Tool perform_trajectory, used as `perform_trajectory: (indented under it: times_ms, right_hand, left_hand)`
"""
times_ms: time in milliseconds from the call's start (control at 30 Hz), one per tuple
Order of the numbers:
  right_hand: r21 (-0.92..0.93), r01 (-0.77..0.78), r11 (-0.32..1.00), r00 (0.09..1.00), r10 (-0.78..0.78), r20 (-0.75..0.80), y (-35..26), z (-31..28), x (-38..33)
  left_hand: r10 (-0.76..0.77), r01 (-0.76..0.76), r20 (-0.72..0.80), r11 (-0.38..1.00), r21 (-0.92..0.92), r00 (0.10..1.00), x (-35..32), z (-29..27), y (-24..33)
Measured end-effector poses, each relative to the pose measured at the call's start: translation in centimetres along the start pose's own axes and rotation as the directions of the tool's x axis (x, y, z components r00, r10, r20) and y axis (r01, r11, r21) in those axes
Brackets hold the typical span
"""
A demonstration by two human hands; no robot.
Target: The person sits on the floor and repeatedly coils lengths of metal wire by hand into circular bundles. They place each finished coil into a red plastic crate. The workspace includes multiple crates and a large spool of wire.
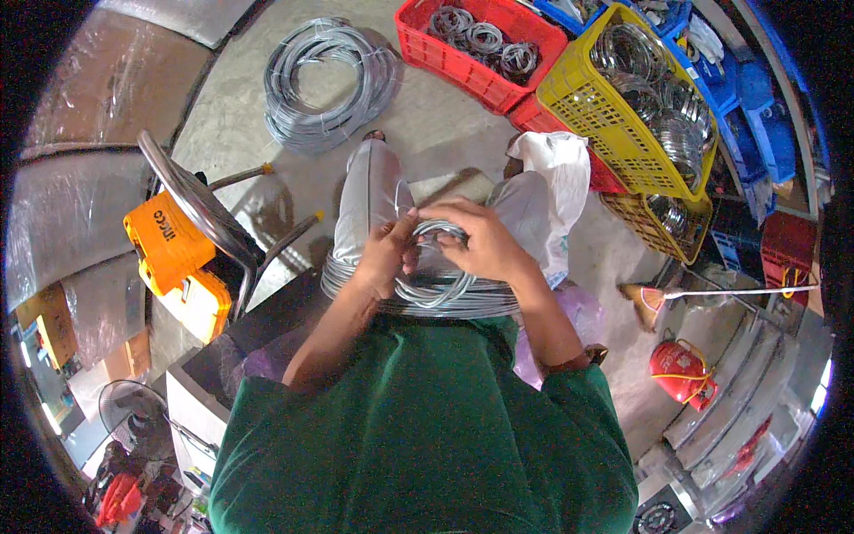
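A small coil of grey wire (442, 287) is between my hands, above my lap. My right hand (480, 238) is closed on its far right side, fingers curled over the loops. My left hand (384, 256) is closed at the coil's left, thumb and forefinger pinched near the right fingertips. What that pinch holds is too small to make out. Across my thighs lies a larger coil of the same grey wire (445, 309), partly covered by my forearms and the small coil.
A big wire coil (280, 89) lies on the floor ahead. Red (503, 96) and yellow crates (587, 107) with coils stand at the far right. To the left are a metal-legged stool (191, 196) and orange cases (165, 236); a broom (649, 303) and red extinguisher (678, 369) are right.
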State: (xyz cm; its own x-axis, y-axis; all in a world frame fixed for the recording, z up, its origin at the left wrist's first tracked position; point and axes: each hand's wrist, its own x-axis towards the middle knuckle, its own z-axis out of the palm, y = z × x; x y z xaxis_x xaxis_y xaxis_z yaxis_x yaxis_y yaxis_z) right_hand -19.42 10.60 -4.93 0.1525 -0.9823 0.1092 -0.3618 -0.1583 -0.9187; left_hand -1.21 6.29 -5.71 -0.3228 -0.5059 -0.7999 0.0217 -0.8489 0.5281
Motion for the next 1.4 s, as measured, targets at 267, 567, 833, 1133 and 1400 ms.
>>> perform_trajectory:
  times_ms: [267, 567, 833, 1133, 1400]
  right_hand:
    - [-0.143, 0.055, 0.988, 0.978, -0.024, 0.208, -0.4, -1.9, -0.1]
    - [-0.78, 0.192, 0.595, 0.972, -0.007, 0.234, -3.2, -0.7, -1.3]
    - [-0.265, 0.163, 0.95, 0.919, -0.049, 0.39, -3.0, -3.4, -1.8]
    - [0.045, -0.236, 0.971, 0.798, 0.167, 0.579, -6.1, -5.2, -2.7]
    - [0.112, -0.317, 0.942, 0.942, 0.299, 0.154, -2.1, -3.0, -4.6]
  left_hand:
    - [0.076, -0.077, 0.025, 0.996, 0.051, 0.997, 1.8, 0.2, -1.7]
    - [0.34, -0.346, 0.082, 0.861, 0.373, 0.937, -0.1, 0.7, -1.0]
    - [0.373, -0.685, 0.587, 0.526, 0.505, 0.719, -4.5, 1.0, 2.2]
    - [0.238, -0.789, 0.77, 0.37, 0.491, 0.591, -6.4, 0.3, 2.4]
    - [0.418, -0.672, 0.527, 0.419, 0.611, 0.74, -4.5, 0.8, 0.4]
